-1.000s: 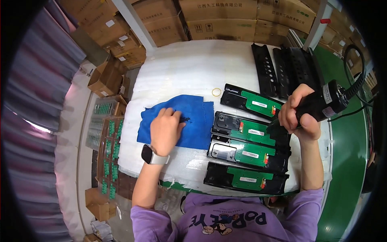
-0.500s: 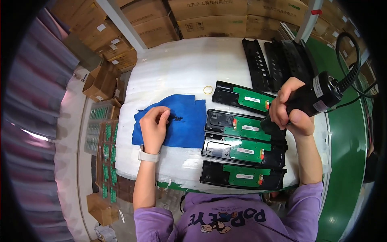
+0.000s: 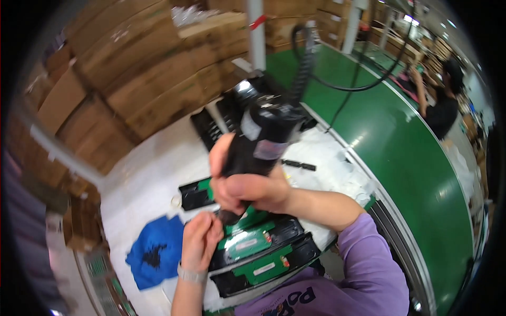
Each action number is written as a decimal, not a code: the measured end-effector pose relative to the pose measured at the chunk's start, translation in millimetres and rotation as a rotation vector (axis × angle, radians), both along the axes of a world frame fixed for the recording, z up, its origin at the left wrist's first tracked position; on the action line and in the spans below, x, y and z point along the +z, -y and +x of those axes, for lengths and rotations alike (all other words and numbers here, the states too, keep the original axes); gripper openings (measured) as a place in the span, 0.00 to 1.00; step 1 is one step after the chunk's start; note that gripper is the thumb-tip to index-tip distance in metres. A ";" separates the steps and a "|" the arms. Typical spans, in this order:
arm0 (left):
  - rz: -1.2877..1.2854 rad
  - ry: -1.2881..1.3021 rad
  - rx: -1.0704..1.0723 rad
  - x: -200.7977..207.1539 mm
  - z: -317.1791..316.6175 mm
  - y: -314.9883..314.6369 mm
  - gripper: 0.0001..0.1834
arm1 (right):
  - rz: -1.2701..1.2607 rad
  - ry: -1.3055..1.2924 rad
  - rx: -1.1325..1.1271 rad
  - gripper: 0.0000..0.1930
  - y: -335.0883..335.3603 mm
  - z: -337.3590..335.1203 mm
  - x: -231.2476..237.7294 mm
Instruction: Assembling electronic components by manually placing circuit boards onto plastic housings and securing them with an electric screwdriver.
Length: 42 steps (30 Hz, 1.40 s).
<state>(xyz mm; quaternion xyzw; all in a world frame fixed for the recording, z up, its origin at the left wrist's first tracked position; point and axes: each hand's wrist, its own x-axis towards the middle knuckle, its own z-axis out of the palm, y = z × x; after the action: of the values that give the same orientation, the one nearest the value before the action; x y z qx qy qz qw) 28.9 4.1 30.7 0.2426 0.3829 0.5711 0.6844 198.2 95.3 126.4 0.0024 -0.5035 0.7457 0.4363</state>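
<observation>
My right hand is wrapped round a black electric power screwdriver, cable end up, tip pointing down at the black panels. Beside the tip my left hand is closed in a pinch; what its fingers hold, if anything, is hidden. Under and near both hands lie several long black panels with green circuit boards, side by side. The tip's exact contact with a board is blurred and partly covered by my fingers. Left of my left hand, a blue cloth carries a pile of tiny black pieces, perhaps screws.
Black perforated panels lie at the back of the white-covered table. A pale ring-shaped band is near the cloth. Cardboard boxes stack behind. The screwdriver cable loops over a green belt surface; a person works beyond.
The view has swung to the right. My left hand has left the pile on the cloth and come over to the panels, beside the tip of the screwdriver, which my right hand still grips.
</observation>
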 end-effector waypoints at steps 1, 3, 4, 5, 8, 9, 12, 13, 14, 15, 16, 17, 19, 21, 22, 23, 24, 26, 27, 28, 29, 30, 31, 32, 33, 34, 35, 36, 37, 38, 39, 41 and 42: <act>-0.005 0.026 -0.012 -3.8 1.6 5.6 0.08 | -0.025 -0.032 0.003 0.14 -1.1 1.1 -2.4; -0.031 0.063 -0.006 -9.5 2.2 10.8 0.08 | -0.053 -0.080 0.013 0.11 -6.7 3.5 -7.1; -0.055 0.076 0.012 -10.9 3.9 11.9 0.08 | -0.052 -0.079 -0.026 0.10 -8.4 6.1 -7.7; -0.036 0.074 0.000 -10.3 4.7 11.3 0.08 | -0.067 -0.079 -0.051 0.10 -10.0 8.2 -9.6; -0.030 0.051 0.033 -6.0 7.3 11.0 0.07 | -0.083 -0.101 -0.080 0.09 -11.3 8.0 -13.3; -0.029 0.040 0.018 -6.5 6.4 11.3 0.07 | -0.108 -0.125 -0.076 0.09 -10.0 7.2 -13.4; -0.030 0.046 -0.002 -7.9 7.2 14.8 0.07 | -0.123 -0.158 -0.077 0.09 -9.4 3.9 -14.1; -0.029 0.022 -0.015 -10.0 6.2 15.6 0.08 | -0.128 -0.182 -0.065 0.09 -8.5 2.9 -13.8; -0.030 0.023 -0.023 -9.8 7.9 15.6 0.08 | -0.134 -0.206 -0.053 0.09 -7.8 2.2 -13.9; -0.029 -0.020 -0.026 -8.3 10.1 16.3 0.07 | -0.130 -0.213 -0.051 0.09 -7.7 1.8 -15.0; -0.027 -0.063 -0.028 -7.4 11.8 16.4 0.07 | -0.129 -0.212 -0.059 0.09 -7.0 2.2 -15.3; -0.027 -0.063 -0.036 -7.4 12.8 15.6 0.07 | -0.130 -0.223 -0.055 0.09 -6.3 2.9 -15.1; -0.004 -0.124 -0.047 -7.3 13.8 15.4 0.08 | -0.137 -0.247 -0.032 0.09 -5.3 2.8 -15.9; 0.012 -0.125 -0.066 -7.0 14.4 16.0 0.08 | -0.141 -0.237 -0.038 0.09 -2.9 4.6 -14.0; 0.029 -0.125 -0.080 -6.8 14.5 16.6 0.08 | -0.146 -0.225 -0.039 0.09 -1.5 5.3 -12.9; 0.032 -0.126 -0.088 -6.7 14.6 16.4 0.08 | -0.147 -0.236 -0.037 0.10 -0.8 5.5 -12.0; 0.021 -0.072 -0.069 -8.4 14.9 16.6 0.08 | -0.150 -0.238 -0.039 0.10 -1.0 6.0 -13.0; 0.009 -0.020 -0.054 -9.7 14.6 16.4 0.08 | -0.148 -0.243 -0.045 0.10 -1.4 7.6 -14.1; 0.015 -0.037 -0.049 -9.3 13.5 17.2 0.08 | -0.146 -0.244 -0.049 0.10 -0.3 8.2 -13.9; 0.021 -0.055 -0.043 -9.0 13.2 17.8 0.08 | -0.139 -0.240 -0.055 0.10 0.7 8.7 -14.0; 0.021 -0.055 -0.046 -9.1 13.8 18.5 0.08 | -0.132 -0.236 -0.060 0.10 1.8 9.2 -14.2; 0.029 -0.078 -0.050 -9.6 14.7 19.5 0.08 | -0.132 -0.237 -0.062 0.10 3.1 9.6 -15.0; 0.036 -0.100 -0.053 -10.1 15.5 21.0 0.09 | -0.140 -0.232 -0.063 0.10 4.8 9.8 -16.1; 0.037 -0.102 -0.047 -9.2 15.4 23.5 0.09 | -0.146 -0.227 -0.059 0.10 6.9 8.4 -15.4; 0.038 -0.105 -0.046 -9.0 15.6 22.9 0.08 | -0.145 -0.228 -0.057 0.10 7.2 8.3 -15.3; 0.037 -0.107 -0.043 -8.9 15.6 22.9 0.07 | -0.137 -0.216 -0.055 0.10 8.0 8.5 -15.5; 0.033 -0.109 -0.037 -8.9 15.2 23.9 0.07 | -0.130 -0.204 -0.051 0.10 9.3 8.4 -16.2; 0.045 -0.137 -0.043 -8.8 15.0 24.0 0.07 | -0.133 -0.203 -0.043 0.10 9.3 8.0 -16.0; 0.053 -0.165 -0.046 -9.0 14.8 24.7 0.07 | -0.141 -0.202 -0.041 0.10 9.3 7.2 -15.9; 0.044 -0.165 -0.031 -9.7 13.2 25.0 0.07 | -0.152 -0.199 -0.034 0.10 9.2 6.1 -16.3; 0.052 -0.171 -0.061 -10.6 10.7 24.4 0.07 | -0.186 -0.188 -0.019 0.10 8.1 5.9 -16.5; 0.017 -0.148 -0.091 -9.3 9.3 26.8 0.08 | -0.214 -0.182 -0.037 0.11 5.5 5.7 -19.6; 0.030 -0.109 -0.110 -9.0 8.9 26.0 0.08 | -0.222 -0.166 -0.046 0.12 3.4 6.6 -21.1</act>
<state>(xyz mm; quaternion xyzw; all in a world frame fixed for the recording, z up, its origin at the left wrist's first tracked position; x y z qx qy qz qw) 37.8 -22.0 21.7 0.3042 0.3969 0.5244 0.6891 204.8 91.9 105.3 0.0042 -0.3803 0.7838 0.4910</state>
